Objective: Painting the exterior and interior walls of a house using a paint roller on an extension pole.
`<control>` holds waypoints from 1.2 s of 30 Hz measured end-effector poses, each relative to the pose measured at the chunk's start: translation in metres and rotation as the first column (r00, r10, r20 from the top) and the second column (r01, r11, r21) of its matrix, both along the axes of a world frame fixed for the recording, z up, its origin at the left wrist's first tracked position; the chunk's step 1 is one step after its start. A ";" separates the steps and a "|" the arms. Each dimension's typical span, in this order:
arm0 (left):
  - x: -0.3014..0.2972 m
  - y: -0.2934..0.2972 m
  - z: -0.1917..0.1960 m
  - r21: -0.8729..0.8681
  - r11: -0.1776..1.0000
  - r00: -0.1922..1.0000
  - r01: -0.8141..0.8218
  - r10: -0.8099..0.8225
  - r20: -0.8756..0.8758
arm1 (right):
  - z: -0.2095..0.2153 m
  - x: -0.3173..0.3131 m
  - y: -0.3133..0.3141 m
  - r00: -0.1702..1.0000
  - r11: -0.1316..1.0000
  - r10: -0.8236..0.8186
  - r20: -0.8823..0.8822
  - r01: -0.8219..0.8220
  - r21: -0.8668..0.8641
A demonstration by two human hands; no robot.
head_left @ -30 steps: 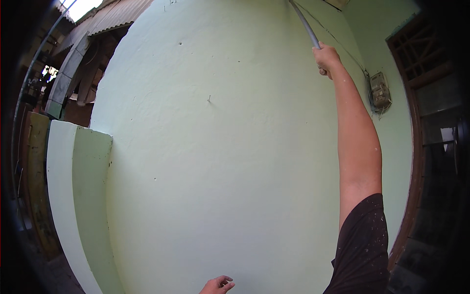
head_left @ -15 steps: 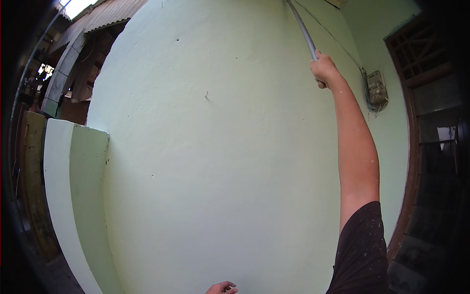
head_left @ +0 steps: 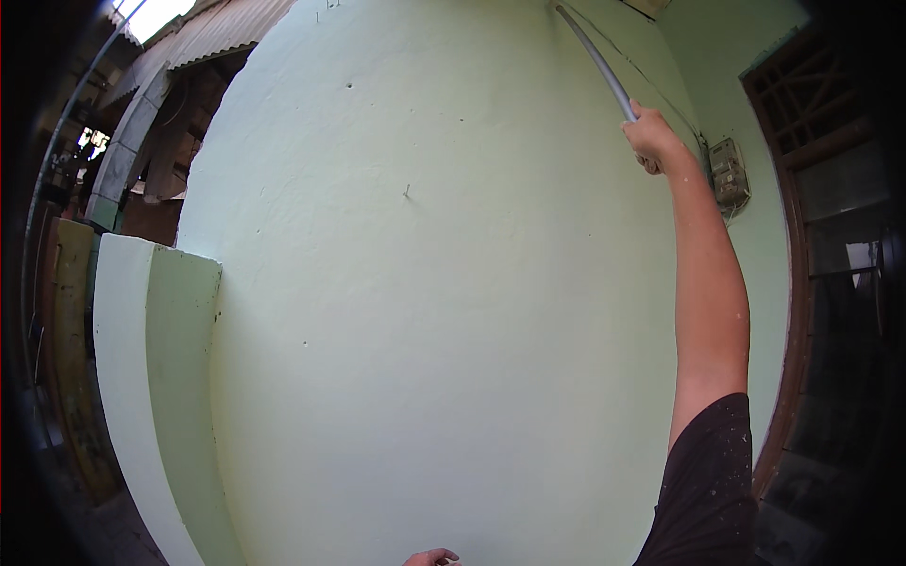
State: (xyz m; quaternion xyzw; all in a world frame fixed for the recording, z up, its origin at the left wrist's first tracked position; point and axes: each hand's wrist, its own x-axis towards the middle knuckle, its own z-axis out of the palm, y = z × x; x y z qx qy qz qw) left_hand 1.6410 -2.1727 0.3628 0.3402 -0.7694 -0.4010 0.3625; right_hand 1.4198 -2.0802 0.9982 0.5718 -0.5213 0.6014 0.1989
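- The right hand [head_left: 649, 141] is raised at full stretch toward one o'clock, fingers wrapped tight round the lower end of a long grey pole [head_left: 596, 64]; the arm is straightened, it may be judged, so that the pole's far end can be carried up the wall beyond ordinary reach.
- The pole is held slanted — rising from the fist toward eleven o'clock until it is cut off by the top edge of the picture; what is fixed at its far end cannot be told, since that end is out of view.
- The pale green wall [head_left: 425, 311] is faced squarely and close, filling the middle of the view; a small nail or mark [head_left: 408, 192] is seen on it toward twelve o'clock.
- The left hand [head_left: 432, 557] is kept low at six o'clock, only its knuckles showing at the lower edge; whether it is spread or clenched cannot be told, and nothing is seen in it — it seems to be left idle while the pole is worked one-handed.
- A low buttress [head_left: 156, 377] of the same green juts out at eight o'clock; a small grey meter box [head_left: 728, 175] is mounted at two o'clock, just beside the raised wrist; a brown wooden door frame [head_left: 802, 311] stands at three o'clock.
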 end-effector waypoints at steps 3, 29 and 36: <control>0.007 0.011 0.005 0.005 1.000 0.999 -0.011 0.011 -0.047 | 0.056 0.016 0.003 0.999 0.998 0.010 0.037 -0.013 0.069; -0.017 -0.019 -0.074 0.185 0.959 0.960 0.215 -0.173 -0.219 | -0.054 0.029 0.011 0.974 0.980 -0.199 -0.110 0.199 -0.012; -0.008 0.022 -0.018 0.095 0.982 0.986 0.166 -0.165 -0.017 | -0.166 -0.012 -0.028 0.979 0.978 -0.190 -0.073 0.183 -0.098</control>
